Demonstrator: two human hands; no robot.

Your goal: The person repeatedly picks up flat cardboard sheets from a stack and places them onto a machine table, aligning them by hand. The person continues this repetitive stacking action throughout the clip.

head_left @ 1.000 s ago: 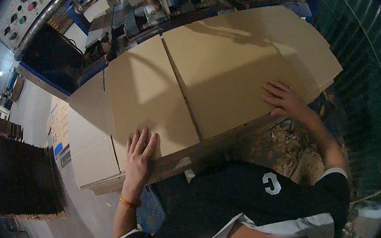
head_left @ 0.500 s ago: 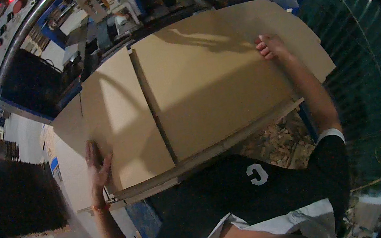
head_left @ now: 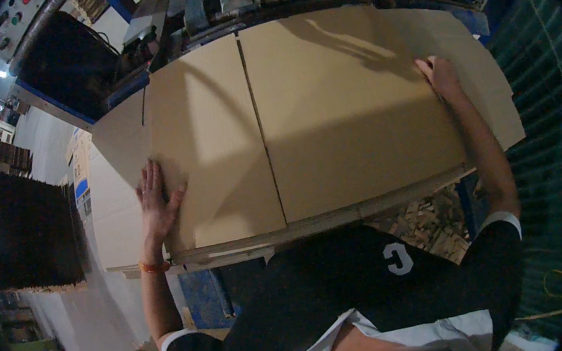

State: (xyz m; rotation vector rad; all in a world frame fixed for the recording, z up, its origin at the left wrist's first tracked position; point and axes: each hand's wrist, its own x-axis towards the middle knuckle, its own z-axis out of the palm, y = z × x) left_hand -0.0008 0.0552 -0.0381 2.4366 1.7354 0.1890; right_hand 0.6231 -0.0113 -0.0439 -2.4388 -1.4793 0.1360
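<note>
A broad tan cardboard sheet [head_left: 350, 112] lies before me on a stack of similar boards, marked by a dark narrow slot between its middle and left panels. My left hand [head_left: 158, 203] rests flat near the left panel's outer edge, fingers stretched out and thumb apart. At the right side, my right hand [head_left: 443, 77] is closed against the cardboard beside the right-hand flap [head_left: 481, 76]. Its fingers are curled, and whether they pinch an edge is hidden. Shadows of my arm and head fall across the sheet.
Machinery with dark rollers [head_left: 206, 7] borders the sheet's far side. A green corrugated wall [head_left: 545, 124] stands at the right. Scrap cardboard pieces [head_left: 435, 224] lie below the near edge. Left, a dark stack [head_left: 24, 229] stands on the grey floor [head_left: 76, 323].
The view has shifted, so the sheet sits farther right in it. The slot between the panels looks narrower. My left hand has slid farther from my body; my right hand stays closed at the right.
</note>
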